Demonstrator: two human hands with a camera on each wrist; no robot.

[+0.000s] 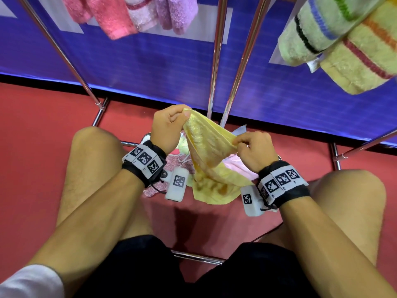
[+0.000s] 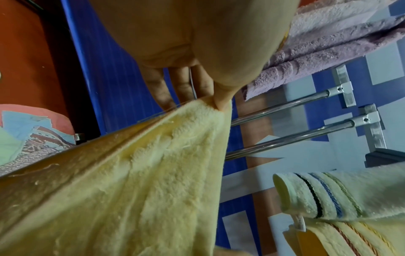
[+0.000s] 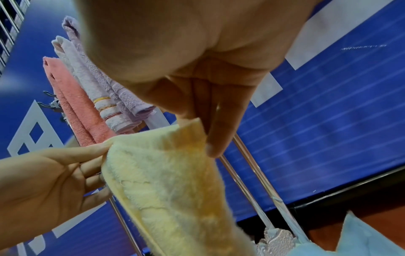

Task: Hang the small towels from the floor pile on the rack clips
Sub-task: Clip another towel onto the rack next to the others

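Note:
A pale yellow towel (image 1: 208, 145) is stretched between both hands above the floor pile (image 1: 182, 155). My left hand (image 1: 169, 123) pinches its upper left corner (image 2: 219, 107) between thumb and fingers. My right hand (image 1: 251, 147) pinches the other top corner (image 3: 192, 126), thumb over the edge. The towel's lower part (image 1: 214, 190) drapes down onto the red floor. In the right wrist view the left hand (image 3: 54, 173) shows at the towel's (image 3: 171, 181) far edge. Pink, white and purple towels (image 1: 137, 16) hang from the rack at upper left; striped cream towels (image 1: 343, 44) hang at upper right.
Chrome rack poles (image 1: 217, 54) rise just behind the hands, with base bars (image 1: 197, 257) on the red floor between my bare knees (image 1: 94, 147). A blue panel wall (image 1: 150, 65) stands behind the rack. Metal clips (image 3: 51, 104) show beside the pink hanging towel.

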